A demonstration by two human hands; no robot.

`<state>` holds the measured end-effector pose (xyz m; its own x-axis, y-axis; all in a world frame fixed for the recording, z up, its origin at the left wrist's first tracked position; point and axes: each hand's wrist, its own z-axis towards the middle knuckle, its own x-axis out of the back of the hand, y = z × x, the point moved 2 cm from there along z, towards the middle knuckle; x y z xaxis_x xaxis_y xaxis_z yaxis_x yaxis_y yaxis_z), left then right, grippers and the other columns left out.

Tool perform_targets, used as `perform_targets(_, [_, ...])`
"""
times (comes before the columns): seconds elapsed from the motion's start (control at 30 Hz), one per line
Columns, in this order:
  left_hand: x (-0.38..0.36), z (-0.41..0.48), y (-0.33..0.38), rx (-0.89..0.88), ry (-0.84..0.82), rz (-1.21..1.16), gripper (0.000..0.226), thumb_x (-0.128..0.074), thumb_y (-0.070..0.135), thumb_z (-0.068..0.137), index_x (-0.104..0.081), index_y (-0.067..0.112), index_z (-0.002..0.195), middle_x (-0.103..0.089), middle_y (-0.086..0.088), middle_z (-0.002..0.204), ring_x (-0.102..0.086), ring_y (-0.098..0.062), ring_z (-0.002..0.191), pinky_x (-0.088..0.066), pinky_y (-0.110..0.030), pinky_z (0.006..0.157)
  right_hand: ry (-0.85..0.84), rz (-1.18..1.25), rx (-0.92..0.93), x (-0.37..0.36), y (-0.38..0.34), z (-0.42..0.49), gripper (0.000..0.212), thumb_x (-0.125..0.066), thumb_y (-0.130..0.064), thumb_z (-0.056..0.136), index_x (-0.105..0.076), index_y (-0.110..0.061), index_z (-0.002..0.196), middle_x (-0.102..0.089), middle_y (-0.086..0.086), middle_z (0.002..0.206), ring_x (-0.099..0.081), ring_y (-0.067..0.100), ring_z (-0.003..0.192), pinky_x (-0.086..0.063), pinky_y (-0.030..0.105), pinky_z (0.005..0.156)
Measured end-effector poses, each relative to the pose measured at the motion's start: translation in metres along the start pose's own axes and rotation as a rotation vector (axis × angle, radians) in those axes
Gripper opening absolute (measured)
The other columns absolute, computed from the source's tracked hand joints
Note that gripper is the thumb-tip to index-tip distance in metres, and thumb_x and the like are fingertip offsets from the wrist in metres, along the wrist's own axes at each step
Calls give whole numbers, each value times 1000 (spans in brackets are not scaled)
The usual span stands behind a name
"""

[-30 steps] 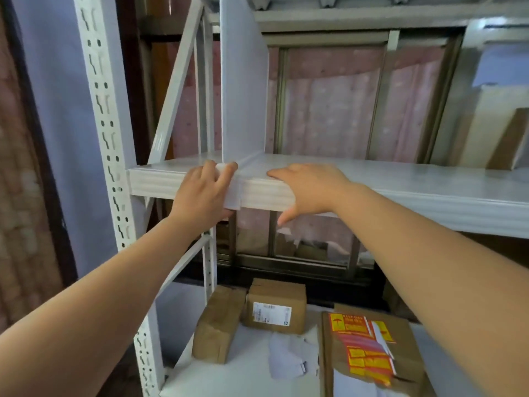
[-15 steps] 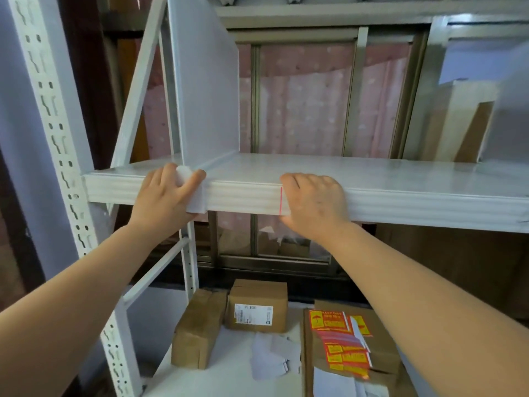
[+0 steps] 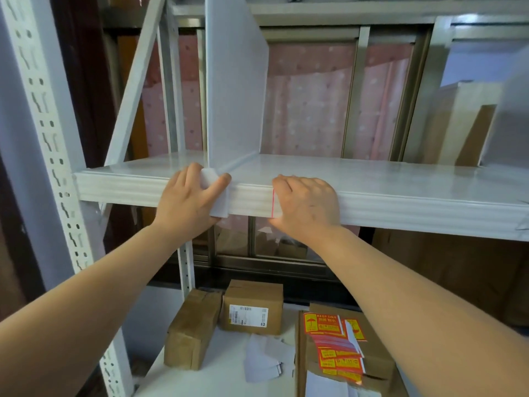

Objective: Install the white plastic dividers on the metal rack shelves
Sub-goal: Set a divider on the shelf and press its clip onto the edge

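Against a second ago the right hand [image 3: 309,204] has left the top of the shelf [image 3: 415,209] close to the white divider [image 3: 236,96] and shifted to the right along the front lip; half a second ago it was already at this spot, and it has stayed there; the left hand [image 3: 189,202] has kept its place at the divider's foot throughout.

The left hand reaches up with the forearm rising from the lower left; its fingers curl over the shelf's front edge and its thumb stretches out on the other side of the tab [image 3: 219,200], so that it grasps the tab between forefinger and thumb; the tab folds down over the lip.

The right hand clasps the lip itself, fingers hooked over the top and thumb tucked beneath, beside a thin red line [image 3: 272,203] on the shelf's face; the two hands are near but apart.

The divider stands upright on the shelf, running from front to back, near the left end; below, cardboard boxes [image 3: 252,308] lie on the lower shelf [image 3: 223,376].
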<state>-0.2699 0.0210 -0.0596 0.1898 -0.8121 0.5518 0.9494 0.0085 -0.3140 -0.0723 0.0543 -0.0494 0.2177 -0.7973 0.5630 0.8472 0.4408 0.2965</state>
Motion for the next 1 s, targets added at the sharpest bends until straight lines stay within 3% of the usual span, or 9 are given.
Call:
perform_targets(0.1, [0,1,2,16,17,-27,85,-90,34,50,-43,17,119,-53,-25,97,-56,-38,79,-54,-45,67,-2,4,-17,0,-1,0,47,-78,-45,63,-66,-14,97,-72,2,88,-68,22,74,-53,30,67])
perform_targets(0.4, [-1,10,28,-8,131,-35,77,-86,39,54,-43,21,116,-52,-24,93,-54,-38,81,-49,-45,75,18,25,15,2,-1,-1,49,-66,-48,76,-58,-16,113,-68,1,107,-65,22,93,-48,32,81])
perform_targets(0.6, [-8,18,50,-30,130,-46,74,-78,45,63,-39,22,120,-55,-22,95,-54,-36,84,-45,-43,77,24,29,-31,2,-2,-1,48,-72,-49,70,-63,-19,106,-71,-1,98,-68,19,87,-51,30,78])
perform_targets(0.77, [-7,19,51,-16,100,-65,78,-82,38,60,-37,21,122,-54,-22,96,-53,-36,86,-45,-44,78,-11,40,37,7,-4,0,47,-63,-43,82,-53,-20,121,-65,-1,115,-64,19,101,-49,32,86])
perform_targets(0.9, [-6,20,49,-45,73,-41,80,-80,49,61,-37,22,123,-54,-21,98,-54,-35,87,-46,-44,79,-130,37,106,14,14,-1,58,-65,-39,82,-38,-25,131,-56,-3,128,-57,20,110,-47,35,85])
perform_targets(1.0, [-5,20,49,-39,85,-24,78,-79,52,62,-37,22,121,-54,-21,98,-53,-35,87,-46,-44,80,-67,-21,69,12,15,-8,55,-66,-39,81,-42,-21,127,-59,1,124,-59,22,107,-47,34,85])
